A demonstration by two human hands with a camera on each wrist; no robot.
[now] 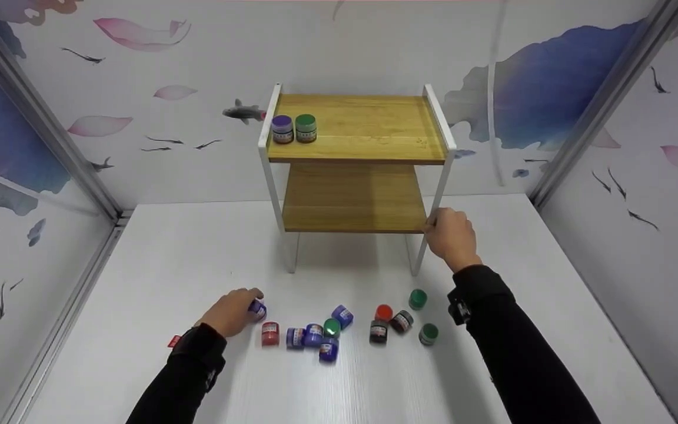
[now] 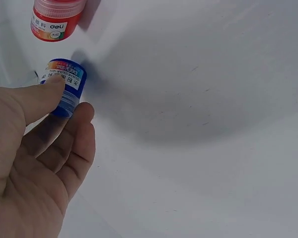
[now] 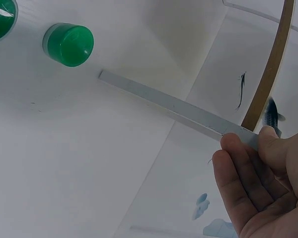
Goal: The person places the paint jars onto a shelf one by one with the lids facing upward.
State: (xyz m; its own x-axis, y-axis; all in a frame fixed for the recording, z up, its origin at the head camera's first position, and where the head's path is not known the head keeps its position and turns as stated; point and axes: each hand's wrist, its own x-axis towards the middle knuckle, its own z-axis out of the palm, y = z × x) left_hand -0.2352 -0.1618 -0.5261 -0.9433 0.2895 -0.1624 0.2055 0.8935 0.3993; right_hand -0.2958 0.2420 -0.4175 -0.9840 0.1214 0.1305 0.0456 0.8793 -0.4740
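My left hand [image 1: 230,312] pinches a small blue paint jar [image 2: 72,84] between thumb and fingers at the left end of a scatter of jars. In the left wrist view the jar is tilted, its label partly covered by the thumb. Just beside it on the table lies a red paint jar [image 1: 270,334]. My right hand [image 1: 452,237] grips the white right front leg [image 3: 159,99] of a two-tier shelf at lower-board height. On the shelf's wooden top board [image 1: 368,126], a purple-lidded jar [image 1: 282,129] and a green-lidded jar [image 1: 306,129] stand side by side at the left.
Several blue jars [image 1: 313,335] and a green one [image 1: 332,327] cluster mid-table. To their right are dark jars [image 1: 378,332], a red-topped jar [image 1: 384,312] and two green jars [image 1: 417,299]. Patterned white walls [image 1: 339,47] enclose the white table [image 1: 162,253].
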